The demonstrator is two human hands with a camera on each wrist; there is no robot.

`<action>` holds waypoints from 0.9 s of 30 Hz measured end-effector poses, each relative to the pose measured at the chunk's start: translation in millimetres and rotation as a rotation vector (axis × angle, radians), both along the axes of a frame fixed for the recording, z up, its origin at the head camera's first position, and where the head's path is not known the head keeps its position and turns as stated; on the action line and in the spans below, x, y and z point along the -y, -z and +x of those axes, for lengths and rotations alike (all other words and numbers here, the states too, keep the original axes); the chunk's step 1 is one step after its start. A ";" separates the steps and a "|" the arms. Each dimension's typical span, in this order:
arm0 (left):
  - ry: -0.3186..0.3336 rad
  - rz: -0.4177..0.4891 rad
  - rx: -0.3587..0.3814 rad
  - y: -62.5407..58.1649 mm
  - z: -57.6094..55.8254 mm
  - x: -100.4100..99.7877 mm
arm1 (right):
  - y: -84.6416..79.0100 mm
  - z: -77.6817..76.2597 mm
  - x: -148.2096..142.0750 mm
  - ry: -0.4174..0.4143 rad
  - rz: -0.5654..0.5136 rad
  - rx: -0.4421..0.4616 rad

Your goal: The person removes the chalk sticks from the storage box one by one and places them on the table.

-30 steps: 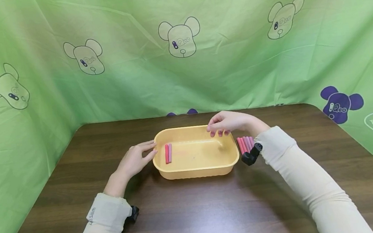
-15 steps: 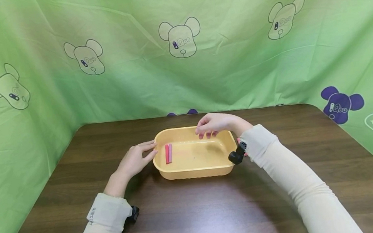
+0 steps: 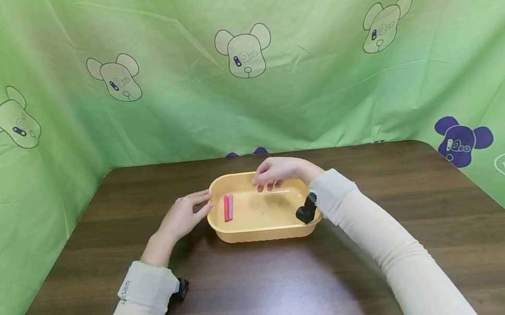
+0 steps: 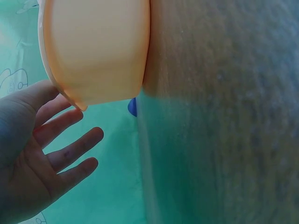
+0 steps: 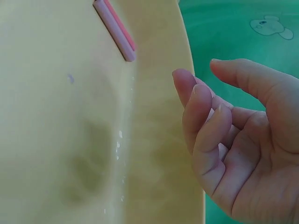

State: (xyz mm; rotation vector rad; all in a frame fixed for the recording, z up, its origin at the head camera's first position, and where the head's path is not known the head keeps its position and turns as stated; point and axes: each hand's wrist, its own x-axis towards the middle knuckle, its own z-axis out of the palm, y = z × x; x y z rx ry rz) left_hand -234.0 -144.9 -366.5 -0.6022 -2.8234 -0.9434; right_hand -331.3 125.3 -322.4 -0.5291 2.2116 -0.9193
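Observation:
A yellow plastic tub (image 3: 262, 235) stands on the table. Inside, at its left end, a pinkish-red stick (image 3: 226, 208) and a mauve stick (image 3: 231, 207) lie side by side. My left hand (image 3: 183, 214) rests its fingertips at the tub's left rim; in the left wrist view its thumb and forefinger meet the rim of the tub (image 4: 98, 51), the other fingers spread loosely. My right hand (image 3: 273, 172) hovers over the back of the tub. Its fingers are loosely bent, with a gap between thumb and fingertips and nothing held, as the right wrist view shows.
The brown wooden table (image 3: 269, 292) reaches back to a green curtain (image 3: 247, 111) printed with bear heads. Black wrist cameras sit on both cuffs, the right camera (image 3: 307, 209) overlapping the tub's right end.
My right hand has moved left over the tub, from its right end toward the middle. The row of sticks right of the tub is now hidden behind the right arm. The left hand stays put.

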 end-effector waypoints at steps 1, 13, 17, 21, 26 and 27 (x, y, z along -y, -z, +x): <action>-0.001 0.000 0.001 0.1 0.2 0.2 | 1.0 -0.4 1.9 -0.002 0.000 0.002; -0.009 -0.001 -0.002 0.3 1.4 1.5 | 10.2 -6.1 30.1 -0.034 0.060 0.005; -0.011 -0.001 0.008 0.1 0.8 1.3 | 12.9 -7.7 36.7 -0.041 0.077 0.006; -0.012 -0.002 0.011 0.0 -0.1 0.9 | 16.0 -9.8 41.4 -0.056 0.083 -0.001; -0.009 -0.011 0.011 0.1 -0.9 0.1 | 21.4 -11.3 46.9 -0.068 0.099 -0.002; -0.009 -0.012 0.011 0.1 -1.0 0.0 | 22.2 -10.8 48.1 -0.069 0.101 0.000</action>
